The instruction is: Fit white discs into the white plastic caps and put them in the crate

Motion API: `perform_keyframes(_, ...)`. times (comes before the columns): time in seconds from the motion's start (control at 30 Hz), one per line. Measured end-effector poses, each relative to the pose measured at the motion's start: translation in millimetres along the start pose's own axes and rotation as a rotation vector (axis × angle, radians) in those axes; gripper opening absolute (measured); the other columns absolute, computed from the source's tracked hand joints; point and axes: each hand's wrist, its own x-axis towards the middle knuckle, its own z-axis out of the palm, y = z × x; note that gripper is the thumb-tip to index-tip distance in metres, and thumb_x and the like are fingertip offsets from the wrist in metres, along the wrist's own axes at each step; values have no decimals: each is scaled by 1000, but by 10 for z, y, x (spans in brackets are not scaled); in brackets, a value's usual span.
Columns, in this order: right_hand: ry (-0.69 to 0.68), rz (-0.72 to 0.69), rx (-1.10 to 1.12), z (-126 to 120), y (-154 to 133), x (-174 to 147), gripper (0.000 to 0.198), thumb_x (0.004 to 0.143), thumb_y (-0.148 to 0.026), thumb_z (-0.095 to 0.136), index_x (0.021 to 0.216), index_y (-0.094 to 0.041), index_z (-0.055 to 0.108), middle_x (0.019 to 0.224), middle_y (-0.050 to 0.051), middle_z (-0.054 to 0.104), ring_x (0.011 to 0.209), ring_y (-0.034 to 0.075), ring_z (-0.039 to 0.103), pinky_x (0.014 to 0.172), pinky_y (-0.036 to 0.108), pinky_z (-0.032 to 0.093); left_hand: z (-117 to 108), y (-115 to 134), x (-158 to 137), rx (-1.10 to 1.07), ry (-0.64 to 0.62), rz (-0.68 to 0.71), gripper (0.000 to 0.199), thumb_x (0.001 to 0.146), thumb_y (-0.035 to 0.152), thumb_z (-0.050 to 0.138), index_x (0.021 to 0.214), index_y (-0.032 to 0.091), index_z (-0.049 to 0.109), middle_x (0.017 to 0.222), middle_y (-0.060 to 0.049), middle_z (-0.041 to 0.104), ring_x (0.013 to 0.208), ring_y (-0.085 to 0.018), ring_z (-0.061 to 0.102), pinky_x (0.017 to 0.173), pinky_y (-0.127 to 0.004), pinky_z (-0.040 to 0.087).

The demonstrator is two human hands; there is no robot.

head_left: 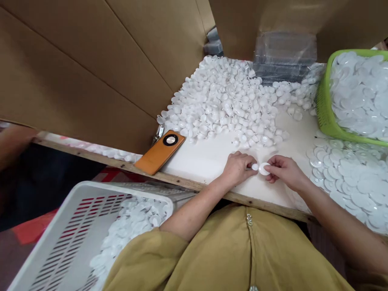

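Near table (212, 159) front edge, left hand (238, 169) pinches small white cap (255, 166), right hand (283, 171) pinches white disc (264, 169), seemingly touching.

The scene is evenly and softly lit from above, with no hard shadows cast; only faint shading is seen under the hands (260, 169) on the pale counter (206, 155). The heap of white caps (226, 101) and the discs in the green basket (323, 109) are nearly washed out, so edges are lost. The lower left is dim. Straight lines are bowed toward the frame edges, and slight blur is noticed at the left margin.
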Motion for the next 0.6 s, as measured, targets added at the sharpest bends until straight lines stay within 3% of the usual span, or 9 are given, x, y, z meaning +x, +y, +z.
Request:
perform_keyframes(0.17,11,75,-144,234,-51,220,30,70,-37,75,72,-18,53,49,0,60,45,14,60,38,20,45,2,-21,-2,-22,-11,1,26,76,46,69,82,21,66,79,-1,68,81,-20,57,75,-32,37)
perform_keyframes(0.33,-7,50,-381,203,-50,309,27,73,-38,71,72,-19,51,51,-3,59,38,11,55,33,18,35,-32,-62,-3,-45,-48,37,23,77,43,67,87,22,67,84,-2,69,86,-21,57,77,-33,37)
perform_keyframes(0.6,-56,48,-411,179,-77,315,28,74,-40,68,72,-20,49,53,-4,60,36,10,53,35,19,34,-155,-96,-3,-130,-127,71,25,75,40,69,92,23,67,87,0,70,87,-21,58,81,-34,39)
